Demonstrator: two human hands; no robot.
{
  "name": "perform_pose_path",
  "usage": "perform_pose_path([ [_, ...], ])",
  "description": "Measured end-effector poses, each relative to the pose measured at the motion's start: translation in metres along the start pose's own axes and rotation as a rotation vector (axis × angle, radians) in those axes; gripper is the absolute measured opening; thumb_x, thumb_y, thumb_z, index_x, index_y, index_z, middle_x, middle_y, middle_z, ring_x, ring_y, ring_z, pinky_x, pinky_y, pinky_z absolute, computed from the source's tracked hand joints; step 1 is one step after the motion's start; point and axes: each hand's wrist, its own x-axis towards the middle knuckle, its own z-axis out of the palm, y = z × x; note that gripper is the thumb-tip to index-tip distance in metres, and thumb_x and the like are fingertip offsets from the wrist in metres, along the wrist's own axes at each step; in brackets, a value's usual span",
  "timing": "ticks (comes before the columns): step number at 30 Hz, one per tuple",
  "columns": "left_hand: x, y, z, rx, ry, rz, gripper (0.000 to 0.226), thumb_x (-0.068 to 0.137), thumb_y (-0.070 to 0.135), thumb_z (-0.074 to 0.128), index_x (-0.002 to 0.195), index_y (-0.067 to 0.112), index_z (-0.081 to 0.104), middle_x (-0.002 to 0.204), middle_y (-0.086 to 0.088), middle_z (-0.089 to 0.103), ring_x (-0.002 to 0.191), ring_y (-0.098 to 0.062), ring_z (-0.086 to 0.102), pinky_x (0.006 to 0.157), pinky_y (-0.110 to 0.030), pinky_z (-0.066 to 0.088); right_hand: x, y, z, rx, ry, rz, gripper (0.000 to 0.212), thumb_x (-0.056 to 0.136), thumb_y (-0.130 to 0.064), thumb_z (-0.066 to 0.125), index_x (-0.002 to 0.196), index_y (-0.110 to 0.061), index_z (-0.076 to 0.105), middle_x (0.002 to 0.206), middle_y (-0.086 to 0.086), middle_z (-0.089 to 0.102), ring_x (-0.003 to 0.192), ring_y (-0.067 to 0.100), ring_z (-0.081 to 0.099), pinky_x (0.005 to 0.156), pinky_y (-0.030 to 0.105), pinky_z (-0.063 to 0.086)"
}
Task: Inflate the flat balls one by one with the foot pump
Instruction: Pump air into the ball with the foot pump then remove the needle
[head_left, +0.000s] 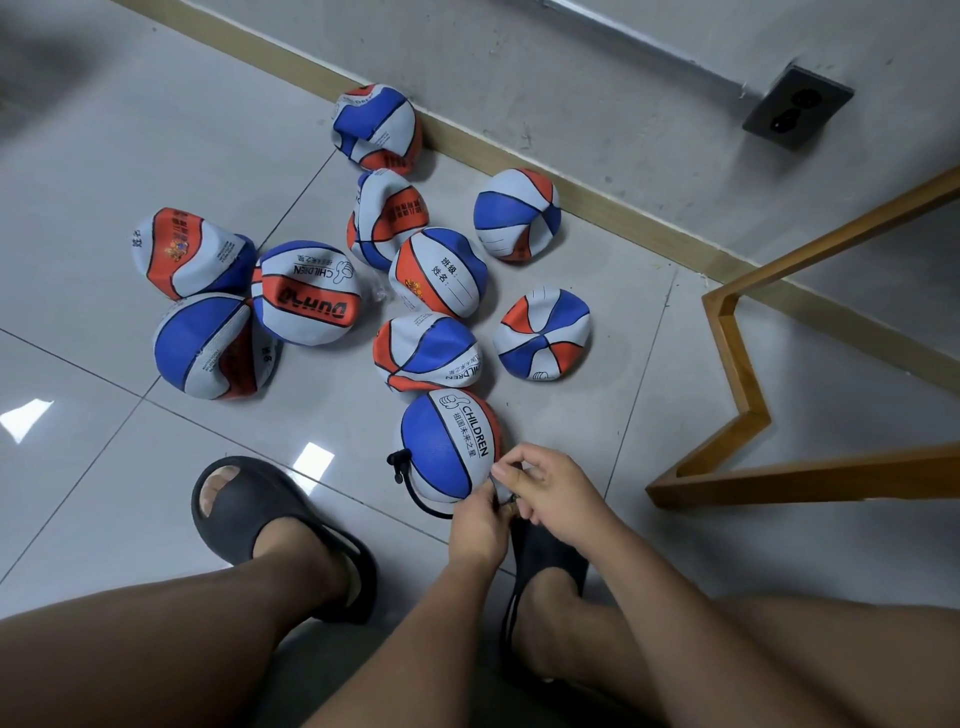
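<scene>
Ten red, white and blue balls cover the tiled floor, and the nearest ball (449, 447), marked CHILDREN, is the one being worked on. It sits just in front of a seated person's knees and looks rounder than the flat balls (309, 291) crumpled beyond it and to its left, toward the skirting board (571, 195). The left hand (480, 525) and right hand (553, 488) meet at this ball's near right edge. Thumbs and forefingers are pinched narrowly on the tip of a thin black hose (415, 500), with the other fingers curled. The step appears to be fitting the hose tip at the ball's valve, though the valve itself is hidden by the fingers. The next move likely calls for a straight, firm seating and then steady foot strokes. The hose curves from a clip at the ball's left edge, under its near side, to the hands, so its long axis runs roughly left to right. A dark shape under the right foot, nearer than the ball, may be the pump, but it cannot be told from a sandal. A black sandal (249, 504) rests to the ball's left, and a wooden frame (737, 364) stands to its right.
</scene>
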Motion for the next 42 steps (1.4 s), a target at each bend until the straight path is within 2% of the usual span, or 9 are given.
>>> perform_pose_path([
  [4, -0.005, 0.002, 0.001, -0.008, -0.018, 0.025, 0.023, 0.101, 0.012, 0.056, 0.088, 0.030, 0.065, 0.088, 0.010, 0.074, 0.090, -0.008, 0.070, 0.076, -0.021, 0.057, 0.004, 0.033, 0.006, -0.027, 0.047, 0.047, 0.015, 0.105, -0.032, 0.069, 0.091, -0.026, 0.072, 0.060, 0.011, 0.060, 0.056, 0.014, 0.053, 0.060, 0.030, 0.045],
  [7, -0.003, -0.003, 0.006, 0.018, -0.030, 0.057, 0.023, 0.097, 0.014, 0.054, 0.090, 0.031, 0.068, 0.087, 0.010, 0.074, 0.090, -0.010, 0.071, 0.081, -0.033, 0.062, 0.002, 0.047, 0.005, -0.037, 0.066, 0.066, 0.016, 0.105, -0.030, 0.069, 0.090, -0.026, 0.072, 0.061, 0.009, 0.063, 0.055, 0.012, 0.056, 0.061, 0.031, 0.047],
  [11, -0.008, 0.003, 0.005, 0.026, -0.022, 0.049, 0.026, 0.102, 0.017, 0.055, 0.094, 0.037, 0.068, 0.089, 0.013, 0.075, 0.092, -0.003, 0.070, 0.085, -0.028, 0.059, -0.001, 0.041, 0.003, -0.096, 0.083, 0.080, 0.019, 0.105, -0.035, 0.068, 0.088, -0.026, 0.071, 0.061, 0.009, 0.067, 0.053, 0.008, 0.057, 0.065, 0.034, 0.051],
  [15, 0.002, 0.004, 0.002, -0.006, 0.004, -0.023, 0.016, 0.103, 0.009, 0.059, 0.106, 0.015, 0.074, 0.102, 0.000, 0.077, 0.098, -0.019, 0.070, 0.084, -0.022, 0.053, 0.000, -0.012, 0.000, -0.028, 0.122, -0.031, 0.024, 0.099, -0.036, 0.076, 0.083, -0.019, 0.069, 0.053, 0.000, 0.060, 0.050, 0.011, 0.052, 0.060, 0.030, 0.045],
  [22, 0.000, 0.010, 0.002, 0.004, 0.015, -0.018, 0.018, 0.102, -0.003, 0.056, 0.115, -0.005, 0.069, 0.101, -0.012, 0.071, 0.074, -0.007, 0.059, 0.065, -0.005, 0.049, -0.005, -0.028, -0.004, 0.014, 0.109, -0.103, 0.020, 0.103, -0.033, 0.073, 0.087, -0.020, 0.071, 0.057, -0.013, 0.058, 0.054, 0.003, 0.048, 0.062, 0.025, 0.040],
  [26, -0.003, 0.007, 0.003, -0.070, 0.000, -0.004, 0.025, 0.104, 0.007, 0.056, 0.096, 0.028, 0.068, 0.092, 0.011, 0.074, 0.086, -0.006, 0.068, 0.077, -0.021, 0.058, -0.001, 0.008, 0.003, 0.016, 0.092, -0.030, 0.019, 0.104, -0.033, 0.070, 0.089, -0.022, 0.070, 0.064, 0.001, 0.063, 0.058, 0.010, 0.049, 0.063, 0.031, 0.045],
  [29, -0.002, -0.002, 0.007, -0.009, 0.001, 0.003, 0.027, 0.099, 0.014, 0.055, 0.083, 0.035, 0.063, 0.082, 0.009, 0.072, 0.086, -0.014, 0.071, 0.080, -0.041, 0.064, 0.002, 0.038, 0.008, -0.042, 0.096, 0.019, 0.018, 0.102, -0.041, 0.068, 0.092, -0.026, 0.070, 0.073, 0.015, 0.067, 0.059, 0.015, 0.053, 0.066, 0.038, 0.050],
  [36, -0.005, -0.004, 0.009, 0.075, -0.040, 0.021, 0.021, 0.096, 0.019, 0.054, 0.092, 0.037, 0.065, 0.083, 0.010, 0.072, 0.084, -0.008, 0.069, 0.077, -0.035, 0.061, 0.002, 0.051, 0.007, -0.122, 0.096, 0.060, 0.017, 0.104, -0.039, 0.067, 0.089, -0.030, 0.068, 0.070, 0.011, 0.070, 0.057, 0.013, 0.062, 0.066, 0.040, 0.054],
  [42, -0.002, 0.009, 0.000, -0.030, -0.018, -0.044, 0.031, 0.101, 0.002, 0.059, 0.091, 0.031, 0.063, 0.087, 0.018, 0.069, 0.084, -0.004, 0.066, 0.074, -0.011, 0.051, -0.009, -0.028, -0.011, -0.100, 0.103, -0.094, 0.026, 0.101, -0.039, 0.074, 0.081, -0.021, 0.070, 0.054, 0.003, 0.062, 0.051, 0.011, 0.052, 0.061, 0.030, 0.046],
])
